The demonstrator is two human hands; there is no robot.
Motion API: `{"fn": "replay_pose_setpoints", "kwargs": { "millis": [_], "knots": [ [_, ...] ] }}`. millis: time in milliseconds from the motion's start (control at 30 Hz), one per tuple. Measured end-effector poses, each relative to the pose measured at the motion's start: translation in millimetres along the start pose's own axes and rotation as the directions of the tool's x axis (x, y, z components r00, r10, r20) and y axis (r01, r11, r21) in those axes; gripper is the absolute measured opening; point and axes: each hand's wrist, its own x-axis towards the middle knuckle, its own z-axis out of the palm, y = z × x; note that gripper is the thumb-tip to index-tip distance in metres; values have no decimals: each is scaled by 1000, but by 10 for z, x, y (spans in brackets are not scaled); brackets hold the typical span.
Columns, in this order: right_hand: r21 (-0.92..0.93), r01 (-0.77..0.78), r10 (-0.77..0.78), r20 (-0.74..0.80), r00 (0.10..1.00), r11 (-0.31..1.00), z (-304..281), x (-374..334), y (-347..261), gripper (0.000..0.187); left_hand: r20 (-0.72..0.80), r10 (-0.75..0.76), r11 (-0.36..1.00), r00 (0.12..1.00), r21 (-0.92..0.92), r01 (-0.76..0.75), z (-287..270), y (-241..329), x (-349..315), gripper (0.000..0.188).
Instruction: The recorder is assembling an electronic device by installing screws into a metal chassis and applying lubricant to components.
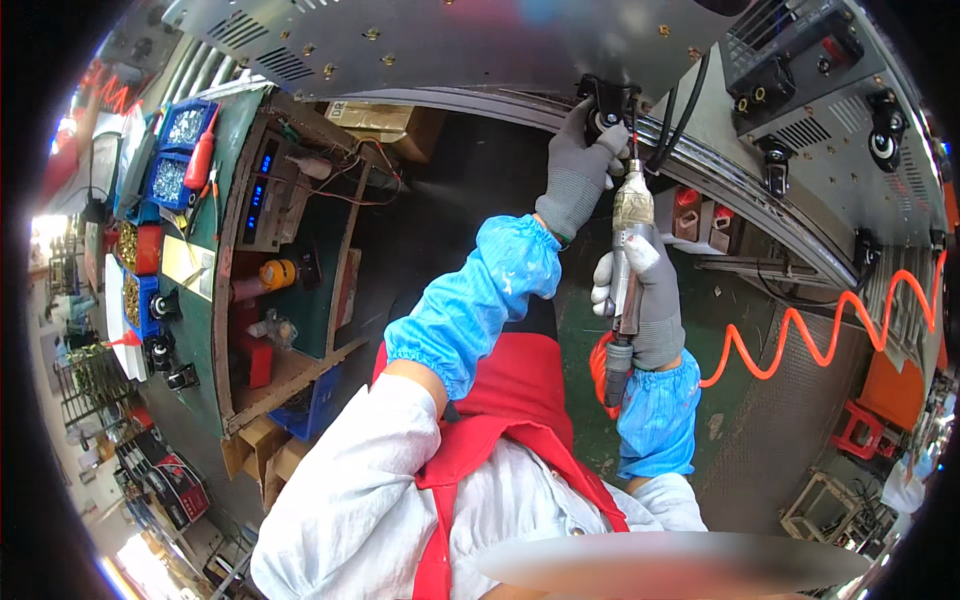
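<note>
My left hand (576, 168), in a grey glove, is closed round a black caster (606, 108) at the edge of a grey metal cabinet panel (460, 50). Its fingertips lie close to the tip of a pneumatic screwdriver (632, 208). My right hand (657, 295), gloved in grey with white fingertips, wraps round the screwdriver's body. The tool points away from me, with its bit beside the caster. Where the bit meets the screw is too small to make out. Black cables (680, 115) hang just right of the bit.
Another metal cabinet with casters (885, 145) stands at the right. An orange coiled hose (790, 350) stretches from the tool's side to the right. On the left, a green workbench (228, 150) carries blue bins (170, 180) of small hardware, a red bottle (201, 160) and loose casters (160, 350).
</note>
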Motion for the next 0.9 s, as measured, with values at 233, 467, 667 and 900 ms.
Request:
{"fn": "replay_pose_setpoints", "kwargs": {
  "millis": [233,467,667,900],
  "knots": [
    [-46,15,-16,-30,999,999,80,4,-32,43,41,-42,999,998,-21,43,-17,15,-4,45],
    [39,35,-34,-23,999,999,125,-13,-52,40,39,-9,1000,999,-29,10,-7,-19,24,44],
    [5,29,-29,-21,999,1000,105,73,1,38,38,-15,997,999,-81,18,-19,-31,61,44],
    [-18,28,-28,-1,1000,999,-43,-230,108,56,182,-323,834,929,-408,370,-484,175,-66,36]
  ]
}}
